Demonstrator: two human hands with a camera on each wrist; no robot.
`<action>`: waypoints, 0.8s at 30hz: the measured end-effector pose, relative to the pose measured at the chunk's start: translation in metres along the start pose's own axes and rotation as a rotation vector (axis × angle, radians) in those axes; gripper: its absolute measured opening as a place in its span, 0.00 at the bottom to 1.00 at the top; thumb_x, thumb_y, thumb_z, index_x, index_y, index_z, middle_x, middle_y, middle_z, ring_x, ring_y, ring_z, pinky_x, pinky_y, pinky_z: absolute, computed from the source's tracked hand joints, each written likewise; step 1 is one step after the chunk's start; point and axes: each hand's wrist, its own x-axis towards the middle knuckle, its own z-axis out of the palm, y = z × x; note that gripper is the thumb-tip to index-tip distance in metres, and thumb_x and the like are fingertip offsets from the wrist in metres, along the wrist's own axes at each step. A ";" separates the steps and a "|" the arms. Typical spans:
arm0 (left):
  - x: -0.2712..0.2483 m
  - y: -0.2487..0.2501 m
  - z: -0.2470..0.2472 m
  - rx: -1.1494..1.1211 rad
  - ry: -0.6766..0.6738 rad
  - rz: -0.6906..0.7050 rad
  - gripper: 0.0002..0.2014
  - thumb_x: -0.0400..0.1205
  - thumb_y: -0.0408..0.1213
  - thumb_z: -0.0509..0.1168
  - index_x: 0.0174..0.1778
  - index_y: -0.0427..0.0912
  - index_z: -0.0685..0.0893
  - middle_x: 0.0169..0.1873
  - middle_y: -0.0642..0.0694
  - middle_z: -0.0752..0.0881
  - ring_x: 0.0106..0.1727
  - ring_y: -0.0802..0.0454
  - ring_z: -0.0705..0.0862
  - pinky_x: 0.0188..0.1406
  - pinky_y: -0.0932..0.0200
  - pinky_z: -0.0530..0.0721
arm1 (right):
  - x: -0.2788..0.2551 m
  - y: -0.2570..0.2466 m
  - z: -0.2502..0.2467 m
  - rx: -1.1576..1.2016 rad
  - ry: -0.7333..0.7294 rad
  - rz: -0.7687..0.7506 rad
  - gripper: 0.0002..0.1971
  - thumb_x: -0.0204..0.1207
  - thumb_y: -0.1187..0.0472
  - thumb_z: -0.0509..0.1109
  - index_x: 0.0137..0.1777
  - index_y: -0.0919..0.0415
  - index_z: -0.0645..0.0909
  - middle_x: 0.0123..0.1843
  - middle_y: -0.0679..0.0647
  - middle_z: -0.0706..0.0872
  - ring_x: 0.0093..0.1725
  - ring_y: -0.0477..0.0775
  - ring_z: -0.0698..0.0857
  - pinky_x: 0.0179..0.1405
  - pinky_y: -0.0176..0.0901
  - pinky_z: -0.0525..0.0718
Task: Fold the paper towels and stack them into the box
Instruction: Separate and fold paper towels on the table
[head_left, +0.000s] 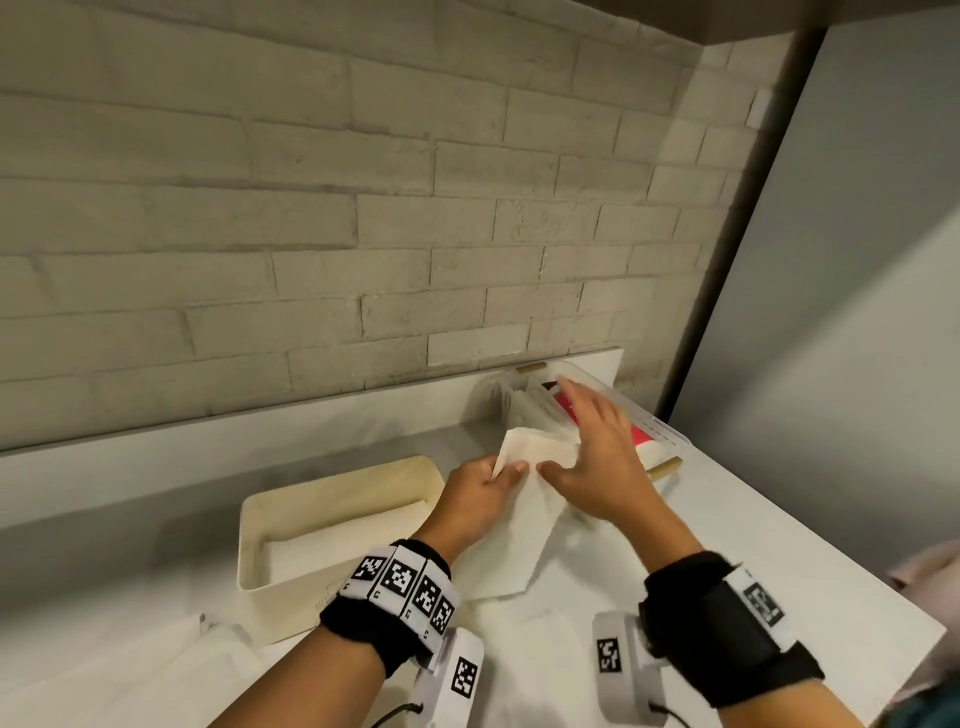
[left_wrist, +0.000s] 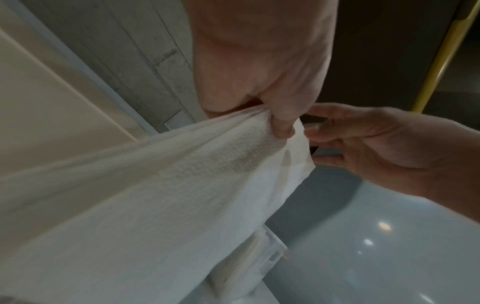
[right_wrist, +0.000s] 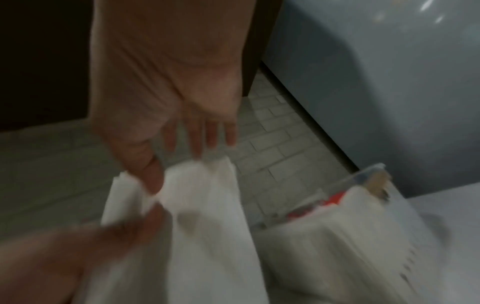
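Observation:
A white paper towel (head_left: 519, 535) hangs lifted off the white counter, right of a cream box (head_left: 291, 519). My left hand (head_left: 506, 470) pinches the towel's upper edge between thumb and fingers; the left wrist view shows the pinch (left_wrist: 278, 121) on the bunched towel (left_wrist: 182, 185). My right hand (head_left: 582, 436) lies over the towel's folded top flap with fingers straight. In the right wrist view its thumb touches the towel (right_wrist: 202, 226). A folded towel (head_left: 322, 551) lies inside the box.
A clear bin (head_left: 660, 421) holding upright towels and a red pack stands at the back right, just past my right hand. More flat towels (head_left: 524, 654) lie on the near counter. A brick wall is behind; the counter's edge runs along the right.

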 end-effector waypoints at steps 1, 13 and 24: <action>-0.001 0.001 -0.001 0.030 -0.036 0.017 0.13 0.83 0.47 0.62 0.50 0.41 0.86 0.44 0.43 0.89 0.45 0.47 0.86 0.46 0.52 0.82 | 0.005 -0.003 -0.008 -0.057 -0.088 -0.086 0.39 0.69 0.55 0.76 0.78 0.47 0.62 0.78 0.48 0.67 0.78 0.54 0.58 0.77 0.48 0.57; -0.034 0.016 -0.034 0.070 -0.055 0.001 0.09 0.78 0.39 0.70 0.53 0.41 0.85 0.46 0.45 0.89 0.46 0.48 0.88 0.46 0.57 0.84 | 0.016 -0.040 -0.034 0.083 -0.070 -0.174 0.09 0.76 0.56 0.70 0.52 0.60 0.83 0.42 0.46 0.80 0.44 0.46 0.76 0.35 0.33 0.67; -0.065 0.011 -0.145 -0.138 0.321 0.029 0.17 0.77 0.26 0.69 0.55 0.52 0.81 0.48 0.44 0.83 0.41 0.58 0.82 0.38 0.72 0.80 | 0.035 -0.056 0.014 0.686 0.042 0.147 0.11 0.77 0.65 0.69 0.51 0.51 0.71 0.40 0.52 0.81 0.33 0.46 0.81 0.28 0.33 0.77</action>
